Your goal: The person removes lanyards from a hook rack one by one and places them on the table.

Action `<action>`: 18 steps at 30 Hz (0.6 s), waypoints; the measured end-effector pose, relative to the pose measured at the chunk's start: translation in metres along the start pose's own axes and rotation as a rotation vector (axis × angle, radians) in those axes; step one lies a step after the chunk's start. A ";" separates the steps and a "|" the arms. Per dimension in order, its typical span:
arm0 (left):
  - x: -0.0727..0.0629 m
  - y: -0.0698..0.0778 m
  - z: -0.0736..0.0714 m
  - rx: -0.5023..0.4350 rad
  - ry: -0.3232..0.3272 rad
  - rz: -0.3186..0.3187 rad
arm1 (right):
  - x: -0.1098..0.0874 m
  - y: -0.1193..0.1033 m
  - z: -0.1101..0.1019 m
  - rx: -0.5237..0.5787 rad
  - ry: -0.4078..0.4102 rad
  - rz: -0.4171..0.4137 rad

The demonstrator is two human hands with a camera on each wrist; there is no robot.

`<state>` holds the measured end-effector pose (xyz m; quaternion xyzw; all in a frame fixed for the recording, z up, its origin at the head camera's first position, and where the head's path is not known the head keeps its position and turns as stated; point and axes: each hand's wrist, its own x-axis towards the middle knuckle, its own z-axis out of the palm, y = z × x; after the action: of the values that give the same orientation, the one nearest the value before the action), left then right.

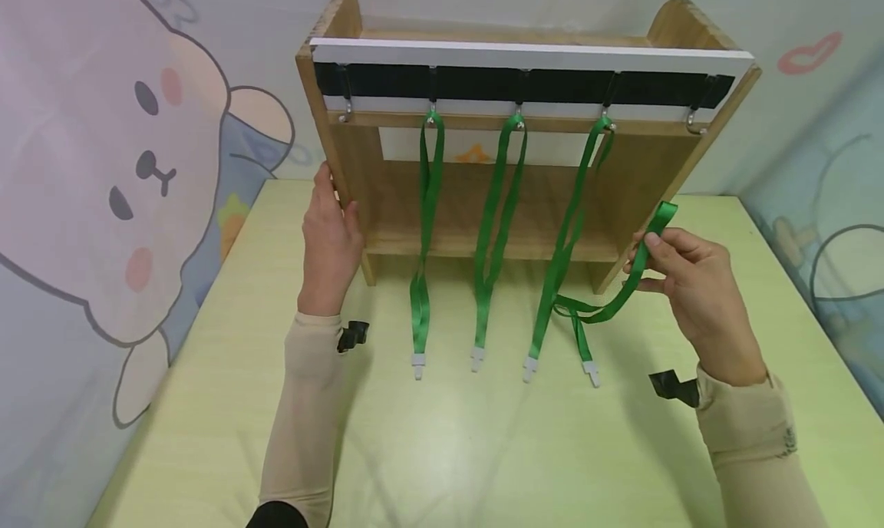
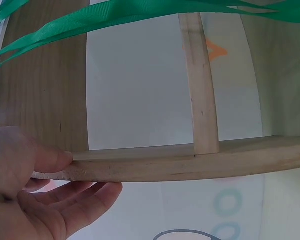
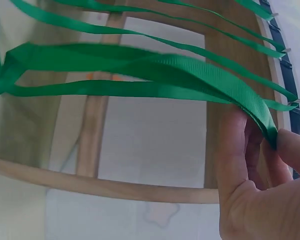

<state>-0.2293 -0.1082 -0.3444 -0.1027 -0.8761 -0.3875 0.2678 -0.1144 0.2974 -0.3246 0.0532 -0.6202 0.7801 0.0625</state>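
My left hand (image 1: pixel 328 244) grips the left side panel of a small wooden shelf (image 1: pixel 456 206), thumb on the inner side and fingers outside, as the left wrist view shows. Between thumb and fingers, my right hand (image 1: pixel 697 298) pinches the looped end of a green lanyard (image 1: pixel 634 278), beside the shelf's right side panel. This lanyard's pale clip (image 1: pixel 591 373) hangs below the strap. Three more green lanyards, a left one (image 1: pixel 419 305), a middle one (image 1: pixel 483 282) and a right one (image 1: pixel 542 321), hang from metal hooks on the shelf's front rail. The held strap overlaps the right hanging one.
A white rail with a black strip (image 1: pixel 476 83) runs across the shelf front. Its far-left hook (image 1: pixel 346 115) and far-right hook (image 1: pixel 696 127) carry nothing. The shelf stands on a pale yellow-green table (image 1: pixel 470 451), with a printed cartoon backdrop (image 1: pixel 159 167) behind.
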 end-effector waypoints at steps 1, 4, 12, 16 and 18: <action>0.000 0.000 0.000 -0.002 0.000 -0.002 | -0.001 0.002 -0.002 -0.017 -0.004 0.012; 0.000 0.000 0.000 -0.001 0.007 0.003 | -0.005 0.009 -0.006 -0.053 -0.019 0.047; -0.001 0.002 0.001 0.002 0.021 0.002 | -0.006 0.028 -0.005 -0.245 0.041 0.103; -0.002 0.001 0.002 0.001 0.021 0.004 | -0.001 0.040 -0.003 -0.373 0.100 0.099; -0.001 0.001 0.002 0.001 0.022 0.008 | 0.000 0.049 -0.002 -0.444 0.111 0.117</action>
<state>-0.2286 -0.1061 -0.3460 -0.1018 -0.8728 -0.3871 0.2792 -0.1225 0.2883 -0.3718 -0.0407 -0.7743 0.6285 0.0614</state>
